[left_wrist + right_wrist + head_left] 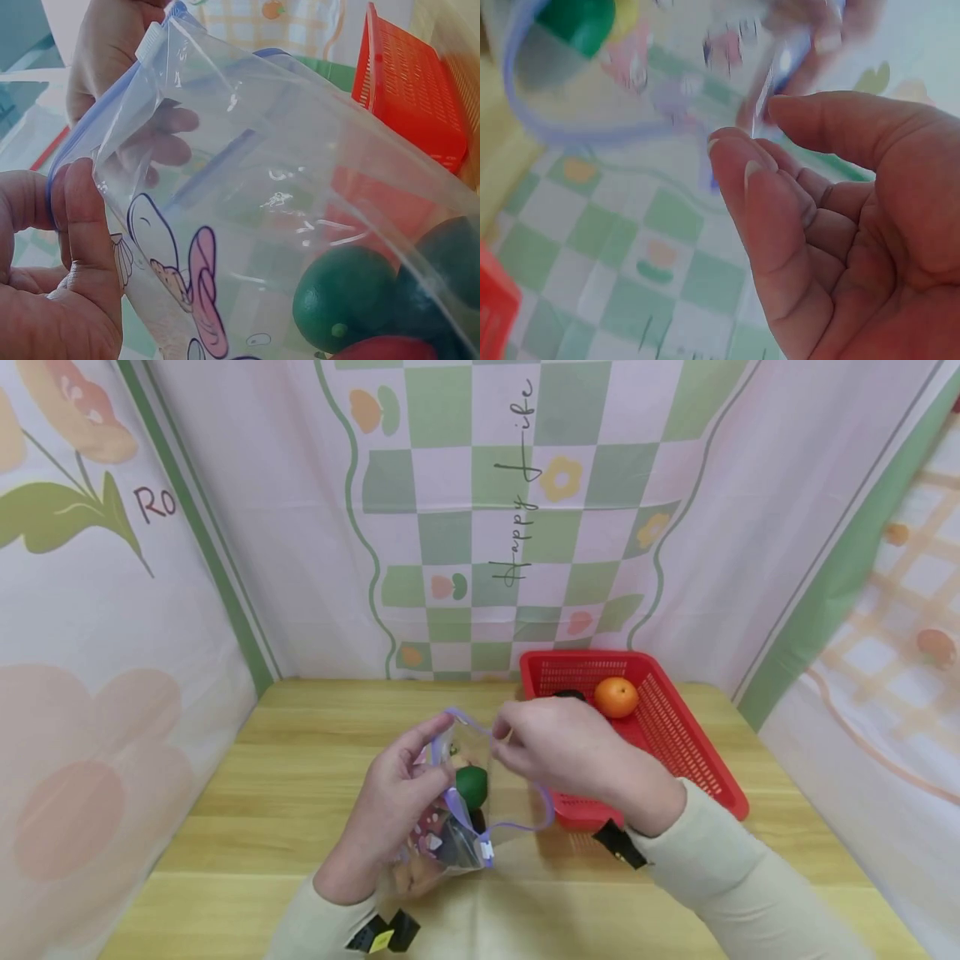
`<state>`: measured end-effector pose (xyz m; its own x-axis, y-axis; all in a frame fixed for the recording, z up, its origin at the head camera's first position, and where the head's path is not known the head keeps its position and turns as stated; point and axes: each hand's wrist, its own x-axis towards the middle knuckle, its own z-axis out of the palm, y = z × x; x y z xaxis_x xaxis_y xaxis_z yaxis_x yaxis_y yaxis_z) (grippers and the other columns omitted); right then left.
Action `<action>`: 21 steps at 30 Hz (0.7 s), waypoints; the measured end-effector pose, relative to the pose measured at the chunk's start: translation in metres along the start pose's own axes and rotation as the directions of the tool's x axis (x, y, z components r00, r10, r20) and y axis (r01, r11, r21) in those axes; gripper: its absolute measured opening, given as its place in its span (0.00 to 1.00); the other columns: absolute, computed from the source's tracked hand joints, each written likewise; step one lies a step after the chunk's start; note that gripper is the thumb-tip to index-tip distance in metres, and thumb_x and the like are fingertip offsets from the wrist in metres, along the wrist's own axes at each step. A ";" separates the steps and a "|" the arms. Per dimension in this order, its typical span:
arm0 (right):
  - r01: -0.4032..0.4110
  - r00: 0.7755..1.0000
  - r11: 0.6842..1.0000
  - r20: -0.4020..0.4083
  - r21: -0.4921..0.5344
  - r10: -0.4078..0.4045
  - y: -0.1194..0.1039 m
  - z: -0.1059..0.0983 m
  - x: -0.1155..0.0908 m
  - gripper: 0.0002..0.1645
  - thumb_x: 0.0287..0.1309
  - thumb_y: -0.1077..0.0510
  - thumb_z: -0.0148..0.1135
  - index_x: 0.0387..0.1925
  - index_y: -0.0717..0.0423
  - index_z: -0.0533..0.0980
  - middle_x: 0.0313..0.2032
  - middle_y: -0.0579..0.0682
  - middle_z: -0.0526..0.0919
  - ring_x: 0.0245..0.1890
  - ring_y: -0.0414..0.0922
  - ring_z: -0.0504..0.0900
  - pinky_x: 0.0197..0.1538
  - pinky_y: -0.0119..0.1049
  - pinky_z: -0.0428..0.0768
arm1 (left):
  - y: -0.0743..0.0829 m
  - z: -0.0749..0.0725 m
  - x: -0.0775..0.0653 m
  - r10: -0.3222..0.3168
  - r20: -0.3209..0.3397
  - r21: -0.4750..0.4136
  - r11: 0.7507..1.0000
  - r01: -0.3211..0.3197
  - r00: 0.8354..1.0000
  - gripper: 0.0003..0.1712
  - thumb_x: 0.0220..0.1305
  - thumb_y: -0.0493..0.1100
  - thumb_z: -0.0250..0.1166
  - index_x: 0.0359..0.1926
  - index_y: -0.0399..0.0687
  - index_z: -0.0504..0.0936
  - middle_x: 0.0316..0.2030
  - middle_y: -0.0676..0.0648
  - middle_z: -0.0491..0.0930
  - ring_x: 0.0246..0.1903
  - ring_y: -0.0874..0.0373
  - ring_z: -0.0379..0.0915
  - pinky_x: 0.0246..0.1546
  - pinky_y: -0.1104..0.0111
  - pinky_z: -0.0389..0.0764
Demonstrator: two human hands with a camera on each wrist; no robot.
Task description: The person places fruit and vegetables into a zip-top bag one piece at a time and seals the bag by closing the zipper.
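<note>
A clear zip bag with a purple zip edge and printed cartoon figures stands with its mouth open. My left hand pinches the mouth's left edge between thumb and fingers. Inside the bag lies a green round fruit; the left wrist view also shows dark green shapes and a red thing low in the bag. Close to the mouth's far edge is my right hand. Its fingers are loosely bent, the thumb stands apart from them, and nothing shows between them.
To the right, a red plastic basket rests on the wooden table. It holds an orange and a dark thing partly hidden by my right hand. A printed curtain hangs behind the table.
</note>
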<state>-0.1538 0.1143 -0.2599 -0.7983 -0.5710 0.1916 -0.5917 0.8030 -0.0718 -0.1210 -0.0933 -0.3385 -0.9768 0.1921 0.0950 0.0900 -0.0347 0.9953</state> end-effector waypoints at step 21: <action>-0.284 0.955 0.957 0.073 -0.068 0.288 0.091 0.006 0.025 0.24 0.56 0.54 0.63 0.55 0.56 0.73 0.42 0.51 0.82 0.35 0.46 0.80 0.42 0.46 0.82 | -0.001 -0.001 0.000 0.021 0.016 -0.003 1.000 -0.021 1.000 0.35 0.60 0.32 0.57 0.66 0.63 0.68 0.12 0.50 0.62 0.10 0.58 0.56 0.08 0.70 0.61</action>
<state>-0.2283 0.1717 -0.2675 -0.9409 -0.3262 0.0911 -0.3319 0.9416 -0.0567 -0.1212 -0.0938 -0.3399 -0.9713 0.2074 0.1166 0.1103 -0.0416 0.9930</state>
